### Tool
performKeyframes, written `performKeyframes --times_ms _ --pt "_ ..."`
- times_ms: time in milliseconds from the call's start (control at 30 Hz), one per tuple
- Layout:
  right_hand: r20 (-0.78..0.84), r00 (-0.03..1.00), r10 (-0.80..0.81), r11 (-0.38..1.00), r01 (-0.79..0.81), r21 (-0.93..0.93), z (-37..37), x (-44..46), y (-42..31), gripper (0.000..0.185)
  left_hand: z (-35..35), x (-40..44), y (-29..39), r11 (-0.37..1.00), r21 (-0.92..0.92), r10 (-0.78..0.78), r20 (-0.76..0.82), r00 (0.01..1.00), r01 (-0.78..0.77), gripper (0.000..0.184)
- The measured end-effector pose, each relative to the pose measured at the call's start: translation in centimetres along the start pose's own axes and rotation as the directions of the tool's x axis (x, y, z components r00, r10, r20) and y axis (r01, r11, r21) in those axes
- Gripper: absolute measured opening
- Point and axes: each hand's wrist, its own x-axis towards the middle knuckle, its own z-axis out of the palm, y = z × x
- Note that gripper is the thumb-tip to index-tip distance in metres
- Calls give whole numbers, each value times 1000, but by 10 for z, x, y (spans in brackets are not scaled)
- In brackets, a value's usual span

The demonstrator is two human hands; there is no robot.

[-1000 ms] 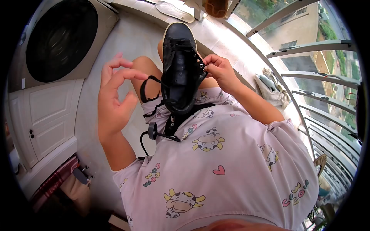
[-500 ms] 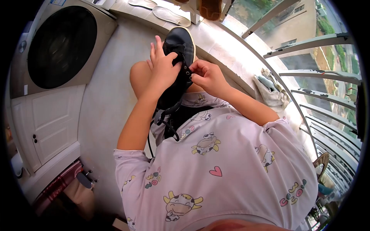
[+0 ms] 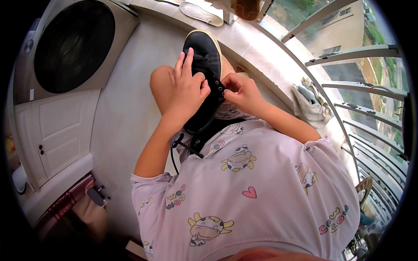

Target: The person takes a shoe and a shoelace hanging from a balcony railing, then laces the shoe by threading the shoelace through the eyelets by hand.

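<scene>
A black shoe [image 3: 202, 50] with a pale sole edge rests toe-up over my lap, its toe pointing away from me. My left hand [image 3: 187, 89] lies over the shoe's opening, thumb and index finger bent together and the other fingers stretched toward the toe; what it pinches is hidden. At the shoe's right edge, by the metal eyelets [image 3: 220, 88], the fingers of my right hand [image 3: 242, 92] are pinched together on the eyelet flap. A black cord [image 3: 187, 147] hangs near my waist, below the shoe's heel.
A washing machine [image 3: 124, 32] stands at the upper left above a white cabinet [image 3: 61, 130]. White insoles [image 3: 201, 14] and a brown shoe [image 3: 247, 8] are on the ledge at the top. A cloth bundle [image 3: 311, 104] lies by the window railing [image 3: 365, 86] on the right.
My left hand came from the left, where it was raised beside a loose lace, onto the shoe. The shoe has tilted, and its opening is now largely covered. My right hand stays by the eyelets.
</scene>
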Motion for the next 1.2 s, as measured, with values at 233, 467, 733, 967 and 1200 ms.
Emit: performKeyframes --times_ms 233,467,733,967,1200 --pt "8 1000 -2 1000 2 -14 0 1 -1 15 1 -6 -8 996 -88 6 -78 997 -13 5" --pt "35 998 -43 996 46 -80 4 10 -16 18 -6 -12 -32 979 -172 -156 -264 952 112 30" --pt "34 999 -36 980 42 -192 3 10 -11 17 -15 -17 -41 943 -312 -200 -257 945 115 21" --pt "54 997 52 988 -43 -151 4 12 -6 14 -18 -30 -52 780 -562 -388 -88 917 276 10" --pt "82 991 105 994 -106 10 4 16 2 11 -12 -27 -50 832 -487 -382 -155 911 266 6"
